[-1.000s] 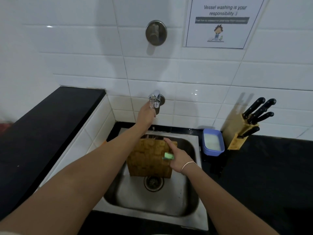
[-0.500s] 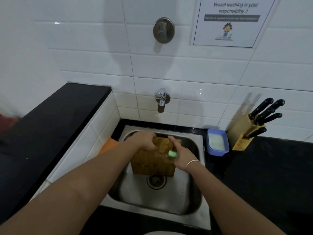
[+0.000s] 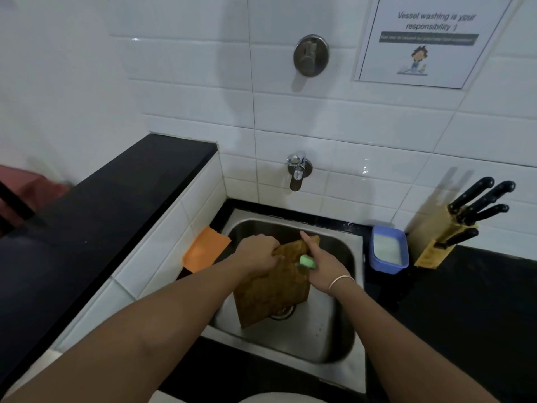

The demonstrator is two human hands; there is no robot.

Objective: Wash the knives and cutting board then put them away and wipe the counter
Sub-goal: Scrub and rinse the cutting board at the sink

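Two hands are meeting over the sink [image 3: 334, 344] at the centre of the frame, and both are yours. Your left hand [image 3: 257, 253] is gripping the top left edge of the board [image 3: 270, 289], fingers curled over that edge. Your right hand [image 3: 321, 267] is holding a green sponge [image 3: 307, 261] against the board's upper right face; the forefinger is pointing straight up along the board's top edge while the other fingers are curling round the sponge. A thin bangle [image 3: 340, 282] is sitting on that wrist.

The board is standing tilted inside the sink, its lower corner resting down near the drain [image 3: 283, 312] and partly covering it. The tap [image 3: 297, 173] is sticking out of the tiled wall above the sink, at centre frame; whether water is running from it you cannot tell. A round metal knob [image 3: 311, 55] is sitting higher on the wall, in the upper middle.

At the right of the frame, four black-handled knives [image 3: 479, 205] are sitting in a wooden block [image 3: 436, 237] on the dark counter [image 3: 465, 315]. Just left of the block, a blue tub [image 3: 388, 248] is standing beside the sink rim. An orange cloth [image 3: 205, 248] is lying at the sink's left edge, against the white tiled step. A printed notice [image 3: 430, 39] is hanging in the upper right corner.
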